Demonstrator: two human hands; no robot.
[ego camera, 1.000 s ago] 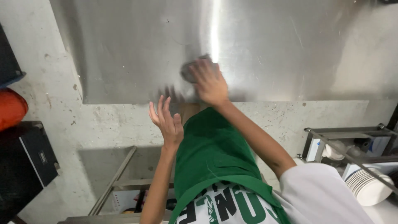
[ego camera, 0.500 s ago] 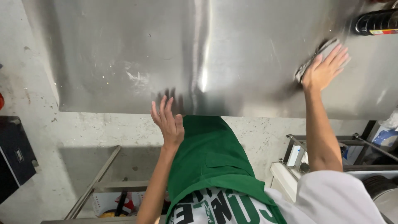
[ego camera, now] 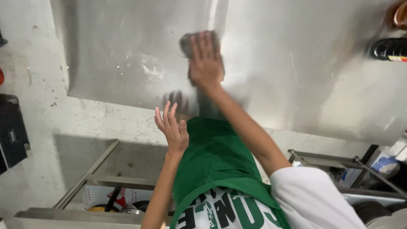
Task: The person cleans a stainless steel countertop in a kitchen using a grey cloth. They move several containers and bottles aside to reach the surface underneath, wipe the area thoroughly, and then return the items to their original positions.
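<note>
Right hand (ego camera: 206,63) pressed flat, fingers spread, on a dark cloth (ego camera: 188,42) against the steel desk (ego camera: 296,76), near its middle; grip wide over the cloth rather than curled round it. Left hand (ego camera: 173,129) raised at the desk's near edge, palm wide, fingers apart, holding nothing. Green apron (ego camera: 216,161) below. Dark bottle (ego camera: 388,48) lying at far right of the desk.
</note>
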